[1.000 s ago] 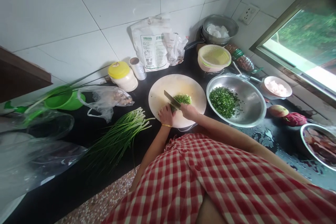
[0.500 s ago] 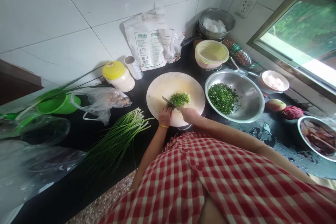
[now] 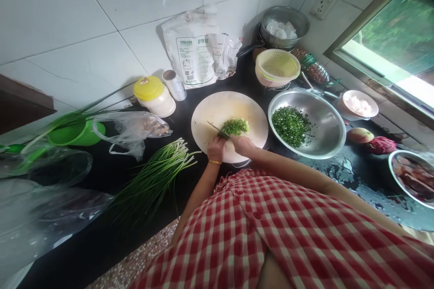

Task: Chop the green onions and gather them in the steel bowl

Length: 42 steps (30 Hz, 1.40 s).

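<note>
A round pale cutting board (image 3: pixel 210 108) lies on the dark counter in front of me. My right hand (image 3: pixel 242 145) is closed round the handle of a kitchen knife (image 3: pixel 214 128), whose blade points to the upper left. Against the near side of the blade, my left hand (image 3: pixel 216 149) has its fingers curled down on the board, holding green onions that are mostly hidden under them. Chopped green onion (image 3: pixel 236 126) forms a small heap just beyond the blade. A bunch of whole green onions (image 3: pixel 159 171) lies to the left of the board.
A steel bowl (image 3: pixel 325 137) with chopped greens stands right of the board. Behind are a yellow-lidded jar (image 3: pixel 154 97), a plastic-wrap roll (image 3: pixel 174 85), a flour bag (image 3: pixel 190 54) and a yellow-green colander (image 3: pixel 278 65). Far right are a dragon fruit (image 3: pixel 381 145) and a bowl of dark pieces (image 3: pixel 412 176).
The view has shifted slightly, so everything sits a little further right. Both hands stay close together at the knife, and the blade has moved only slightly against the heap.
</note>
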Available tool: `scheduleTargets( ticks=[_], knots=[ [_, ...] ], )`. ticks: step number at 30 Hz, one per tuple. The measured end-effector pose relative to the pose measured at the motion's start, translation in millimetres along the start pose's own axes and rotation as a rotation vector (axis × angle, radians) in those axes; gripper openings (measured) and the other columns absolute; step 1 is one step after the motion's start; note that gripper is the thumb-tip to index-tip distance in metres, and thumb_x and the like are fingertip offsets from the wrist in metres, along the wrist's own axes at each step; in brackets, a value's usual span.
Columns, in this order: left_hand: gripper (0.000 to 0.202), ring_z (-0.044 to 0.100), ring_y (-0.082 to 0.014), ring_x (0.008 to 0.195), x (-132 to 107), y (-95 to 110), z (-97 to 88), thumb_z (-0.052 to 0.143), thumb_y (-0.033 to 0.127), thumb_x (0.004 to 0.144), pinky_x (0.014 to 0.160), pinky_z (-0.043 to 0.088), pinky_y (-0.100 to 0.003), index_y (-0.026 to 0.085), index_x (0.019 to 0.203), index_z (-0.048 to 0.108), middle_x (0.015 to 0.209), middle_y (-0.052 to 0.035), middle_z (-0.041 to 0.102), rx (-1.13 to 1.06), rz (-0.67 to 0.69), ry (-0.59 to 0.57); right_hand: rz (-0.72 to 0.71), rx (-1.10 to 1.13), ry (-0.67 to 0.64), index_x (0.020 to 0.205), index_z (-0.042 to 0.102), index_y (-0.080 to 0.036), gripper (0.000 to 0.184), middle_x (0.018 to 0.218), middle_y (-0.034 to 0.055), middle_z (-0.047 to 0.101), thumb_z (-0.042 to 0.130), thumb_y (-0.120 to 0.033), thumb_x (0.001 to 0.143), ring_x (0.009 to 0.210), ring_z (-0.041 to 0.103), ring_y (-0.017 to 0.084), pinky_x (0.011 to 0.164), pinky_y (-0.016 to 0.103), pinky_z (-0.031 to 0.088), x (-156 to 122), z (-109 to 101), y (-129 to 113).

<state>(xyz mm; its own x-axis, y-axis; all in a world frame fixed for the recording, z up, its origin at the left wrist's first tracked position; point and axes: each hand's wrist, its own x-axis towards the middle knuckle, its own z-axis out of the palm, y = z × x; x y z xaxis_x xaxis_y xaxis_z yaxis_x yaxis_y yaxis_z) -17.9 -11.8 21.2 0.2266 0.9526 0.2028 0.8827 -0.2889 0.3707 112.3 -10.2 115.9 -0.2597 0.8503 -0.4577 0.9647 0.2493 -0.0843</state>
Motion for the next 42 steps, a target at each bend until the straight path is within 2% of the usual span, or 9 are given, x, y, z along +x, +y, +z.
scheduleTargets(
  ticks=[6,11,16,23,27,30,36,42],
  knots=[
    [0.024,0.054,-0.0205,0.096,0.7,1.9,-2.2,0.042,0.025,0.09,0.082,0.043,-0.031,0.02,0.103,0.061,0.095,-0.0076,0.063,0.019,0.001,0.008,-0.03,-0.014,-0.005,0.12,0.044,-0.015,0.037,0.092,0.0128,0.066,0.036,-0.009,0.085,0.087,0.064,0.024,0.071,0.031,0.045,-15.9,-1.5,5.6],
    [0.022,0.054,-0.0211,0.095,0.2,-0.8,1.9,0.042,0.024,0.09,0.082,0.043,-0.032,0.021,0.095,0.063,0.093,-0.0079,0.062,0.015,0.005,-0.012,-0.04,0.019,-0.016,0.117,0.046,-0.014,0.033,0.096,0.0132,0.066,0.035,-0.01,0.086,0.091,0.063,0.023,0.073,0.03,0.045,-2.6,1.4,-4.0],
    [0.016,0.054,-0.021,0.091,-1.0,-5.2,8.8,0.047,0.023,0.088,0.08,0.045,-0.033,0.02,0.092,0.062,0.093,-0.008,0.062,-0.065,0.043,0.099,-0.022,0.031,0.009,0.118,0.046,-0.012,0.035,0.095,0.0146,0.066,0.036,-0.009,0.085,0.09,0.063,0.025,0.073,0.032,0.044,4.1,-1.9,-1.5],
    [0.021,0.053,-0.0232,0.093,-6.7,-9.5,10.6,0.056,0.027,0.082,0.082,0.045,-0.036,0.018,0.1,0.06,0.101,-0.0111,0.059,-0.089,0.092,0.273,-0.034,-0.009,0.014,0.12,0.044,-0.014,0.036,0.093,0.0139,0.066,0.033,-0.011,0.086,0.085,0.063,0.024,0.068,0.031,0.044,-20.8,-8.6,7.9],
    [0.011,0.054,-0.0221,0.091,-6.6,-9.0,9.3,0.052,0.022,0.084,0.08,0.045,-0.034,0.02,0.09,0.061,0.093,-0.0088,0.061,-0.105,0.118,0.229,-0.038,-0.021,-0.015,0.116,0.045,-0.014,0.033,0.093,0.0135,0.066,0.033,-0.01,0.086,0.087,0.063,0.023,0.069,0.029,0.044,-20.8,-3.8,5.0],
    [0.014,0.055,-0.021,0.088,-4.8,-8.5,10.3,0.048,0.021,0.086,0.078,0.045,-0.033,0.02,0.082,0.061,0.086,-0.0077,0.062,-0.113,0.116,0.188,-0.034,-0.014,-0.031,0.113,0.046,-0.014,0.03,0.094,0.0135,0.066,0.033,-0.01,0.086,0.089,0.063,0.022,0.07,0.029,0.045,-11.0,-0.3,1.5],
    [0.014,0.055,-0.0201,0.085,-4.2,-9.4,13.1,0.048,0.02,0.086,0.076,0.044,-0.032,0.019,0.08,0.061,0.084,-0.0066,0.062,-0.11,0.11,0.169,-0.047,-0.004,-0.026,0.114,0.044,-0.014,0.029,0.093,0.0128,0.066,0.038,-0.011,0.086,0.091,0.063,0.022,0.071,0.028,0.045,10.0,1.5,-2.9],
    [0.016,0.056,-0.0203,0.084,-3.4,-6.6,11.1,0.045,0.02,0.088,0.074,0.044,-0.032,0.02,0.083,0.061,0.084,-0.0066,0.063,-0.058,0.101,0.183,-0.044,0.006,-0.005,0.112,0.046,-0.016,0.027,0.091,0.0117,0.066,0.039,-0.013,0.086,0.087,0.064,0.023,0.069,0.029,0.045,-4.4,-2.9,3.9]
  ],
)
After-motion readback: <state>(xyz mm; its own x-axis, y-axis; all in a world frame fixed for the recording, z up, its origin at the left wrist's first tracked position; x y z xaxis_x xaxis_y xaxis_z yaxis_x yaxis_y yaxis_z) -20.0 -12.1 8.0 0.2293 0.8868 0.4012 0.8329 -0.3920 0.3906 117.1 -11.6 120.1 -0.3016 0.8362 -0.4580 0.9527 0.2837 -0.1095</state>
